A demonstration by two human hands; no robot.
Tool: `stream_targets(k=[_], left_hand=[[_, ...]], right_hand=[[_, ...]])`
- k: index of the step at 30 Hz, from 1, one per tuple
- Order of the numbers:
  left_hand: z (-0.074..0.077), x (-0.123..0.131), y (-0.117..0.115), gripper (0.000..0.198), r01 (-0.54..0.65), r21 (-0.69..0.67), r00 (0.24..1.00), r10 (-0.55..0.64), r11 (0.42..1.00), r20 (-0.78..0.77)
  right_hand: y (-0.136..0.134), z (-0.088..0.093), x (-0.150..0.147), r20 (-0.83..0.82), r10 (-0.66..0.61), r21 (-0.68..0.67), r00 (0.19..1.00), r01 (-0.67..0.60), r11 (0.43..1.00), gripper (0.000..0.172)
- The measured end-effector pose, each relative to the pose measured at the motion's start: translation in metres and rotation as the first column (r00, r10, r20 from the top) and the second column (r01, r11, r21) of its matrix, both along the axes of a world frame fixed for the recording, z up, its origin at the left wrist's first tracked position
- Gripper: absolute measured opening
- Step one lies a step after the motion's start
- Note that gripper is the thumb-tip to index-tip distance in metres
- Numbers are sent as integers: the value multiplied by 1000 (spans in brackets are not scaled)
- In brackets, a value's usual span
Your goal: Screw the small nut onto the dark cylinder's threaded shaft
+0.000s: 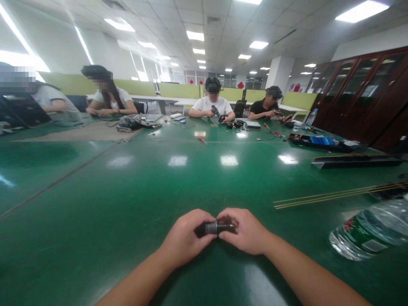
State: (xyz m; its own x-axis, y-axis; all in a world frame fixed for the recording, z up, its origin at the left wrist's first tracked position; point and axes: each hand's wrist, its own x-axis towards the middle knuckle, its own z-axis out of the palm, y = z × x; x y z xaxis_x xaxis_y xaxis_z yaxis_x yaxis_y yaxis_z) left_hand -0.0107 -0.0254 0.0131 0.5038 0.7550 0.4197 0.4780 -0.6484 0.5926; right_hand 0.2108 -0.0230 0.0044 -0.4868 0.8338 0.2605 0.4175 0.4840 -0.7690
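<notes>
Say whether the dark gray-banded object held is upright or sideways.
Sideways: the dark gray-banded object spans crosswise from left hand to right hand.

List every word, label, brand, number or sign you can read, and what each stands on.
No text can be read.
Bottle label: marks and a barcode, too blurred to read.
Held black part: no legible text.
Red diamond signs at the back: too small to read.

A head-worn camera looks forward, down across the table [153,182].
</notes>
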Motion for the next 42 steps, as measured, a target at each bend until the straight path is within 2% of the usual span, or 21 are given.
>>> stream_targets(k=[8, 19, 26, 30, 42], left_hand=[[-2, -2, -2, 20, -61, -11, 998, 61, 998, 21], [-2, -2, -1, 20, -54, -61, 998, 55, 997, 29], [-6, -2, 1, 17, -108, -45, 994, 109, 993, 20], [-6, -1, 0, 18, -94, -54, 995, 96, 994, 21], [-4, 1, -2, 19, -106, -55, 994, 106, 993, 2]], right_hand=[[1, 2, -2, -19, -11, -33, 1000, 10, 999, 26], [-2, 0, -4, 40, -15, 23, 999, 14, 1000, 27], [1, -1, -2, 52, -9, 79, 999, 5, 997, 18], [2, 0, -2, 49, -18, 83, 999, 14, 996, 10], [-1, 4, -2, 69, -18, 114, 997, 10, 993, 5]])
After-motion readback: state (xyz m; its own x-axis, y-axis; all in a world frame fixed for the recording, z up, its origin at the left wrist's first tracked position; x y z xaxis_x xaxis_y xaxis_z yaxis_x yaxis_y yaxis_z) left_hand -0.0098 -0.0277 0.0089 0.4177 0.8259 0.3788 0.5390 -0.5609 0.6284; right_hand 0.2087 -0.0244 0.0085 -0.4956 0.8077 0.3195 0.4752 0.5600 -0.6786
